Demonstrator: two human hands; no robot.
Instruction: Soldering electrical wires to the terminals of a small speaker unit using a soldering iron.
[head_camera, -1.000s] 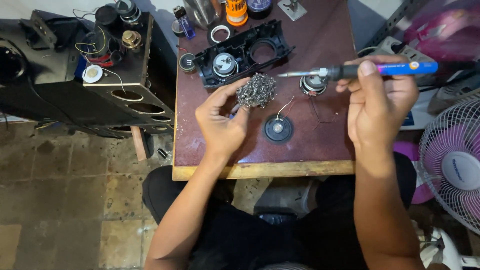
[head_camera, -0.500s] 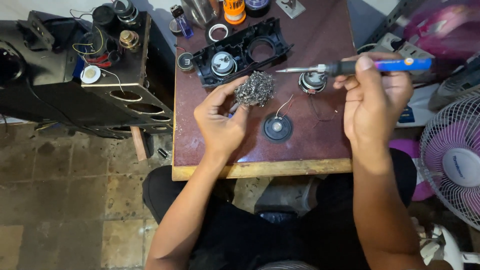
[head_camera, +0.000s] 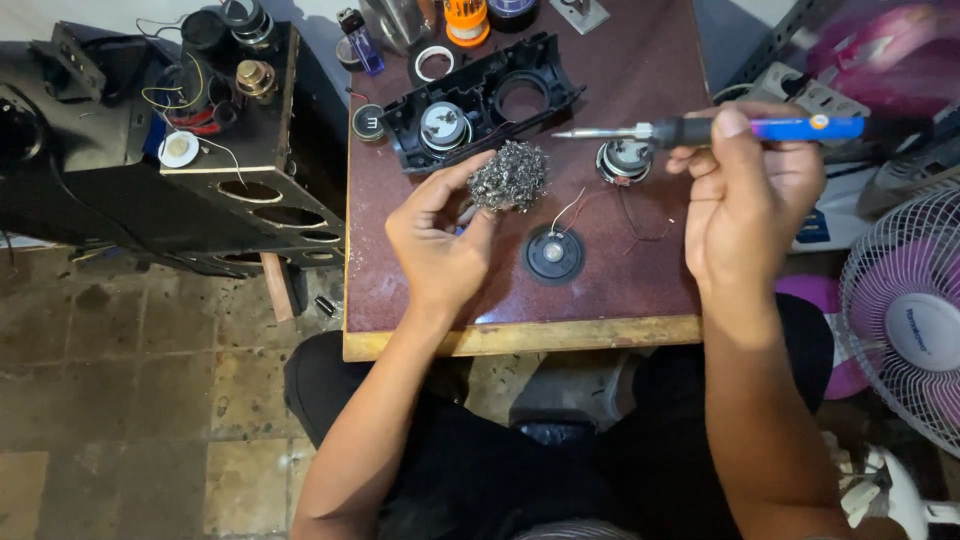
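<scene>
Steel wool, a tangled grey wad (head_camera: 510, 175), sits pinched in the left hand (head_camera: 440, 240), whose grip is closed on the wad's lower left edge with thumb and fingers while the wad rests on the dark red-brown desk (head_camera: 620, 290). The right hand (head_camera: 750, 200) has its grip wrapped shut around a soldering iron with a blue handle and black collar (head_camera: 740, 128), held level above the desk with its metal tip pointing left toward the wad.

Compared with a second ago, little has moved: the left hand keeps the same pinch on the wad, and the right hand has shifted only slightly, so the iron's tip stays just beside the wad, above and to its right, not touching it. That reads as a pause with the tip clear of the wool rather than a wipe in progress.

Just below the wad lies a small round black speaker with a silver centre (head_camera: 553, 254), thin wires running up from it. A second small speaker (head_camera: 625, 160) lies under the iron's shaft. Behind them a black plastic housing with round openings (head_camera: 480, 100) holds another speaker. A black speaker cabinet (head_camera: 200, 170) stands to the left, and a pink-and-white fan (head_camera: 905, 320) to the right.
</scene>
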